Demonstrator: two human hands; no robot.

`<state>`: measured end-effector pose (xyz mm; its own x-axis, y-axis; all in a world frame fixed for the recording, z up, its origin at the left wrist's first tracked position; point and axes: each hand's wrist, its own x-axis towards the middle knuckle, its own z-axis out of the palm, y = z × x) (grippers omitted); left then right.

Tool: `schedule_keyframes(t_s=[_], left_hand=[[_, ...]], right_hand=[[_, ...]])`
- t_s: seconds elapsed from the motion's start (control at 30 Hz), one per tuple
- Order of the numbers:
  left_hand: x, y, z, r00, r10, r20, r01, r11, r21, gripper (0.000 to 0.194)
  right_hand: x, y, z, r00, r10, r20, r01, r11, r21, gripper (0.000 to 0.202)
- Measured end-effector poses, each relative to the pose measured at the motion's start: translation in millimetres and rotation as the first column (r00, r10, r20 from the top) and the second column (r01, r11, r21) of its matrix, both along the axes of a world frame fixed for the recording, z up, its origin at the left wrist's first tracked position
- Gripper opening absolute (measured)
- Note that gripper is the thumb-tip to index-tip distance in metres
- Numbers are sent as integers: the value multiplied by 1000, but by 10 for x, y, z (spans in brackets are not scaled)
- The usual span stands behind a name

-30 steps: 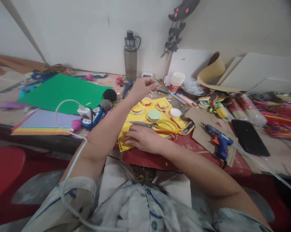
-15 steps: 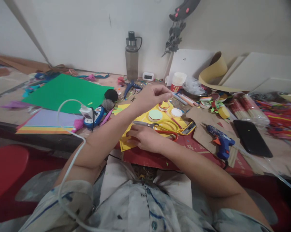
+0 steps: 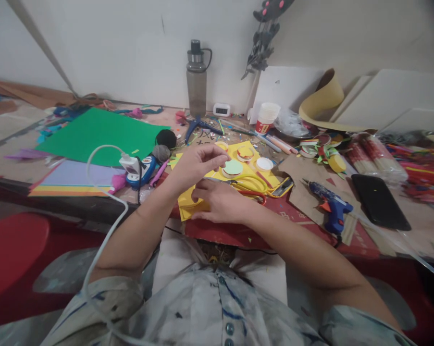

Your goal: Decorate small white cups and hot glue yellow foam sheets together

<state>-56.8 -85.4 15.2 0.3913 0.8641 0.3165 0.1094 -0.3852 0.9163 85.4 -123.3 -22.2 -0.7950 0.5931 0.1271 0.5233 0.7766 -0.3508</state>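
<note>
My left hand [image 3: 204,166] hovers over the yellow paper [image 3: 188,211], its fingers curled and thumb close to the fingertips. Whatever they may pinch is too small or hidden to make out. My right hand [image 3: 222,201] rests low over the near left part of that paper, thumb and fingers apart. Scissors with yellow handles [image 3: 254,182] lie just beyond it, blades partly covered by the hand. Close past my left fingertips is a round piece with a pale green top [image 3: 233,167]. A yellow-topped round piece [image 3: 244,154] and a white disc [image 3: 265,164] sit farther back.
A blue glue gun [image 3: 330,206] lies on cardboard at right, near a black phone [image 3: 380,202]. A tall bottle [image 3: 196,86] and paper cups [image 3: 267,117] stand at the back. Green sheet [image 3: 105,137] and a power strip [image 3: 139,173] with a white cable are left.
My left hand has come down and back toward me, from beyond the round pieces to beside the green-topped one. My right hand stays nearly in place. The view has shifted slightly.
</note>
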Motion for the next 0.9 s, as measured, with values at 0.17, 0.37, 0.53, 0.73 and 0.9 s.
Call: schedule_keyframes(t_s=[0.17,0.37,0.53,0.73,0.9], left_hand=[[-138,146,-80,997,75,-19,-74,997,32,30],[-153,230,-64,997,33,-75,-29,998,49,29],[-5,313,132,990,-22,-138,40,991,128,22],[306,448,268,993,-80,-88,91,987,135,14],[432,538,214,992,-92,-85,98,993,71,14]], right_hand=[[3,-32,151,979,-33,202,30,999,18,27],[20,20,202,971,-140,194,140,990,14,25],[123,34,203,949,-316,-17,316,946,79,25],[228,-171,84,983,-156,93,157,988,-3,22],[217,-232,-84,972,-170,160,149,979,136,26]])
